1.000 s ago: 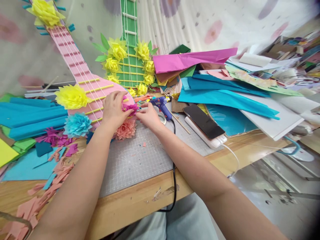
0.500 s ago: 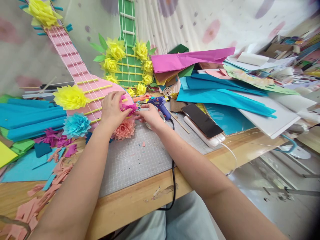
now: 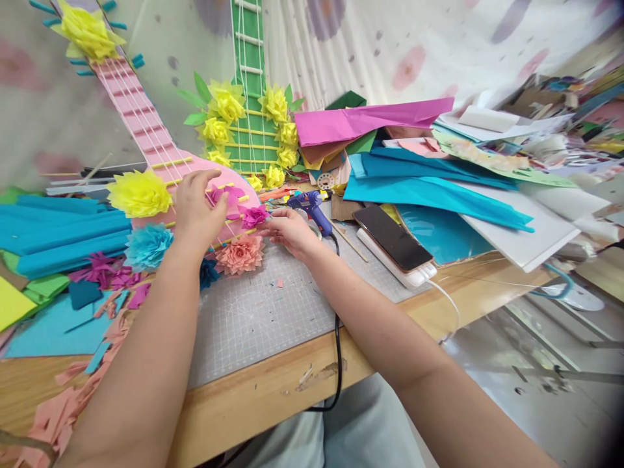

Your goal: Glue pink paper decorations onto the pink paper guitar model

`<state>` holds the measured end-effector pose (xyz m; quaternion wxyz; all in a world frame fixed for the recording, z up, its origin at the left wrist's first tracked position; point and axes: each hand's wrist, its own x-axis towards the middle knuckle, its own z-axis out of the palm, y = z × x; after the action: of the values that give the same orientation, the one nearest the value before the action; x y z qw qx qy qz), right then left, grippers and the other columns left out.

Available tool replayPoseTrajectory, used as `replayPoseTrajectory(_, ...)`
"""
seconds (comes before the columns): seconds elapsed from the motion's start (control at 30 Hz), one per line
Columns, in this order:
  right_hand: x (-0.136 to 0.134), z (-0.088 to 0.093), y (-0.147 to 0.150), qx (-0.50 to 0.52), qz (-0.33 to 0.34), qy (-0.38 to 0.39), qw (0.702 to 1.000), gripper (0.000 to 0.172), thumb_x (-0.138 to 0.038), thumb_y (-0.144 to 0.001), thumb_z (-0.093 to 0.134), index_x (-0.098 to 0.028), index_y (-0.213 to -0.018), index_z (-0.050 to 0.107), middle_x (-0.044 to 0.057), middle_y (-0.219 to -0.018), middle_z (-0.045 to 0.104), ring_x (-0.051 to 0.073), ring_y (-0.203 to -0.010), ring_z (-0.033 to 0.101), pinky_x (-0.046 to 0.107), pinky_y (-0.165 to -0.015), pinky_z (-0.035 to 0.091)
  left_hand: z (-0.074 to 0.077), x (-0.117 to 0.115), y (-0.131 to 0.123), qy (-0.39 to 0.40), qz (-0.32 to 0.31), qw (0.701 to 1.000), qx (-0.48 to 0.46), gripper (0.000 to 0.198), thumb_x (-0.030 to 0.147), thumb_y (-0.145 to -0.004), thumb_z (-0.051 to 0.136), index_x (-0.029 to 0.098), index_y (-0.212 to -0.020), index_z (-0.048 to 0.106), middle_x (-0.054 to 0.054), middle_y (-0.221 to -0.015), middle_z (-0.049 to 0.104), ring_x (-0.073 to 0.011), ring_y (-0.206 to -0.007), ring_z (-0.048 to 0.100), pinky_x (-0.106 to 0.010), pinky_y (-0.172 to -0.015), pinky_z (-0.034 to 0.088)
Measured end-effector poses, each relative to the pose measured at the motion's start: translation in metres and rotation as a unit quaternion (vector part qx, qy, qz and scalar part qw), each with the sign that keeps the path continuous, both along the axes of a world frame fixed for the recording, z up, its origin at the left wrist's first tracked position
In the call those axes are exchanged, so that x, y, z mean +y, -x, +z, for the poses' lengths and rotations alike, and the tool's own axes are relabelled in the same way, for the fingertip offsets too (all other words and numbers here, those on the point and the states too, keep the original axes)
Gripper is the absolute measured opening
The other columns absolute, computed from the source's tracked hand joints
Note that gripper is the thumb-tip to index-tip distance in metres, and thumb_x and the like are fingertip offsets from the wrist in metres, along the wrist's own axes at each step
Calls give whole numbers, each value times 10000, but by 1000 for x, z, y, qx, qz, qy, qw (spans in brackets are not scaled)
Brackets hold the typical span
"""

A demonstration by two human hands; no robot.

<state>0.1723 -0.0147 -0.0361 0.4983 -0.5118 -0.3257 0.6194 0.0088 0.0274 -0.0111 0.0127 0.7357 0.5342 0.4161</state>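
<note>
A pink paper guitar (image 3: 158,146) leans at the left with strings, yellow strips and paper flowers on it. My left hand (image 3: 197,211) is over its body, thumb and fingers apart, holding nothing. A small magenta paper flower (image 3: 255,216) sits at the guitar's right edge, beside a larger magenta flower (image 3: 227,197) partly behind my left thumb. My right hand (image 3: 291,234) is beside the small flower, fingers stretched towards its right side; whether they touch it is unclear. Below are a coral flower (image 3: 240,254) and a dark blue flower (image 3: 208,273).
A blue glue gun (image 3: 314,211) with a black cord lies behind my right hand on the grey cutting mat (image 3: 263,318). A phone (image 3: 394,235) rests on a white power strip to the right. Blue paper (image 3: 439,198) is piled behind; coral scraps (image 3: 63,409) lie front left.
My left hand has moved left off the magenta flowers and its fingers have spread, uncovering them. My right hand has dropped slightly and its fingers have loosened beside the small flower.
</note>
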Motion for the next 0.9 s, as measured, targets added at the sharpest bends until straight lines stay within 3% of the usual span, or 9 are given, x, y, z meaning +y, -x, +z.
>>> replayPoseTrajectory(0.1, 0, -2, 0, -2, -6, 3, 1000, 308, -9, -708, 569, -195, -882, 396, -29, -653, 614, 85, -542, 615, 147, -440, 373, 7, 1, 10, -17, 37, 999, -32, 329, 172, -759, 580, 155, -1087, 600, -59, -1098, 595, -175, -1041, 536, -339, -1002, 385)
replayPoseTrajectory(0.2, -2, 0, -6, -62, -2, -8, 998, 282, -30, -702, 593, -194, -858, 426, -27, -655, 621, 73, -523, 576, 156, -440, 382, 17, -5, 19, -12, 88, 994, -60, 292, 170, -750, 560, 132, -1027, 644, -12, -838, 568, -114, -755, 522, -268, -768, 447)
replayPoseTrajectory(0.27, -5, 6, -16, -135, 28, -44, 989, 221, -38, -699, 600, -185, -814, 483, -25, -643, 620, 65, -512, 543, 165, -446, 394, 25, -11, 22, 35, 114, 991, -55, 236, 208, -761, 551, 149, -948, 683, 32, -631, 450, -97, -589, 434, -249, -597, 382)
replayPoseTrajectory(0.37, -14, 23, -44, -232, 101, -106, 962, 133, -42, -683, 608, -168, -704, 573, -10, -642, 628, 67, -516, 523, 185, -461, 412, 32, -18, 24, 148, 97, 984, 4, 211, 317, -740, 619, 189, -877, 716, 50, -518, 338, -100, -497, 363, -260, -517, 284)
replayPoseTrajectory(0.43, -22, 37, -68, -265, 149, -127, 944, 76, -92, -674, 643, -165, -683, 623, -2, -636, 632, 81, -538, 541, 207, -504, 443, 30, -19, 25, 193, 65, 976, 72, 244, 375, -712, 661, 206, -874, 729, 37, -531, 403, -120, -513, 408, -271, -526, 288)
replayPoseTrajectory(0.57, -39, 49, -117, -325, 144, -143, 924, 106, -252, -655, 693, -179, -732, 686, 14, -692, 666, 90, -553, 531, 228, -526, 434, 18, -12, 23, 197, 20, 965, 173, 262, 331, -737, 633, 226, -953, 740, -28, -785, 652, -195, -696, 574, -292, -611, 373)
replayPoseTrajectory(0.67, -42, 39, -137, -377, 119, -101, 913, 140, -307, -622, 708, -178, -668, 674, 22, -667, 662, 102, -546, 517, 246, -529, 428, 10, -10, 20, 181, 7, 962, 205, 300, 302, -771, 585, 216, -1017, 735, -65, -955, 697, -240, -848, 619, -311, -691, 420)
replayPoseTrajectory(0.77, -35, 23, -139, -425, 83, -63, 899, 172, -324, -632, 698, -177, -599, 617, 18, -603, 622, 111, -531, 503, 261, -530, 419, 8, -12, 18, 168, 1, 962, 213, 329, 337, -786, 563, 217, -1042, 732, -69, -972, 702, -250, -880, 625, -325, -737, 444)
replayPoseTrajectory(0.9, -18, -1, -129, -509, -11, -100, 855, 276, -385, -623, 735, -178, -746, 600, 29, -711, 630, 151, -630, 549, 293, -602, 440, 8, -14, 16, 166, -1, 961, 220, 321, 336, -804, 539, 249, -1044, 733, -45, -939, 700, -227, -859, 625, -311, -753, 452)
